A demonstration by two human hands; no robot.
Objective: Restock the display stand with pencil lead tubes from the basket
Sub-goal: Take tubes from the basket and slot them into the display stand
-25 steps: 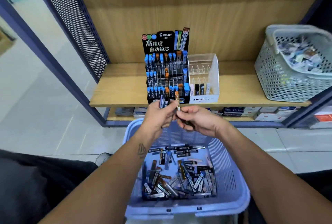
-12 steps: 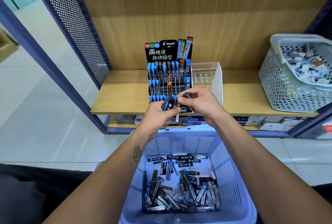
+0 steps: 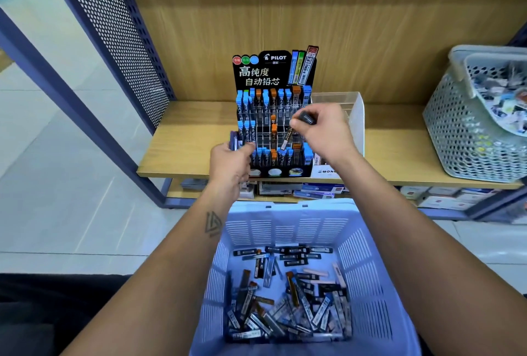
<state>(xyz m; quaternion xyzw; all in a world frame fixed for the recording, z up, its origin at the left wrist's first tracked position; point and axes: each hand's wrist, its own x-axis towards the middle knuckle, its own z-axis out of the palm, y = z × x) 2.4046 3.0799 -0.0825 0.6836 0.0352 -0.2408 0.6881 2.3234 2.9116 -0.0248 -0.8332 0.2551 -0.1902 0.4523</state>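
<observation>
The right hand (image 3: 322, 130) is pinching an orange-capped lead tube (image 3: 286, 139) between its fingertips, tilted against the middle rows of the black display stand (image 3: 273, 70), with a dark tube tucked above its knuckles. The left hand (image 3: 231, 161) is gripping a small bunch of tubes (image 3: 233, 140) at the stand's left edge. The stand is sitting at the wooden shelf's (image 3: 399, 156) front edge; the lavender basket (image 3: 285, 224) below is holding loose tubes

Bare shelf board (image 3: 185, 139) lies open left of the display stand (image 3: 273, 127). On the stand's right, a clear acrylic box (image 3: 353, 116) stands touching it. Farther right sits a grey basket (image 3: 456, 133), bare board between.
</observation>
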